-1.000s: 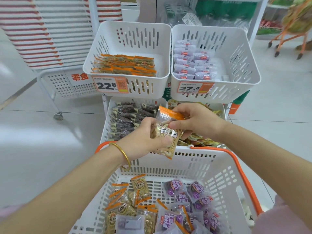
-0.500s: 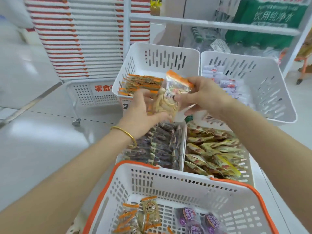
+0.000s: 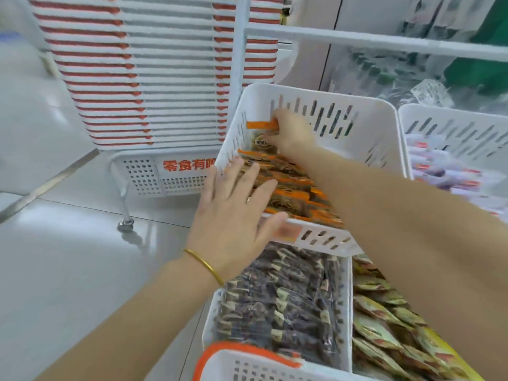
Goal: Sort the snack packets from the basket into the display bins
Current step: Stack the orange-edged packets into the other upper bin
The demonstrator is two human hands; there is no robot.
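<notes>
Grey shop floor (image 3: 55, 270) fills the left side. A tall stack of red-and-white baskets (image 3: 165, 64) stands on it in a white wheeled stand (image 3: 143, 174). To the right, a white shelf rail (image 3: 357, 39) crosses above blurred goods.

Below the rail are four white slotted bins in two tiers. The top left bin (image 3: 379, 138) holds a row of orange-edged packs (image 3: 297, 193) along its near side. The top right bin (image 3: 453, 125) holds pale packs with red marks. In the lower tier, the dark-pack bin (image 3: 210, 320) is packed tight with brown-purple packs. Just beside it on the right lie yellow-green packs (image 3: 384, 320). The basket (image 3: 247, 364), white with an orange rim, shows only its far corner at the bottom edge.

Both arms reach into the top left bin. The left hand (image 3: 233, 215) lies flat with fingers spread and straight. They rest on the near end of the row, with the thumb along the bin's front rim, gripping nothing. The right hand (image 3: 291, 133) is deeper in, at the back left corner. It pinches a packet (image 3: 259, 133) by its orange top strip. The packet stands upright behind the row, close to the bin's left wall.

A gold bangle (image 3: 204, 266) circles the left wrist, and a thin ring (image 3: 248, 199) sits on one left finger.
</notes>
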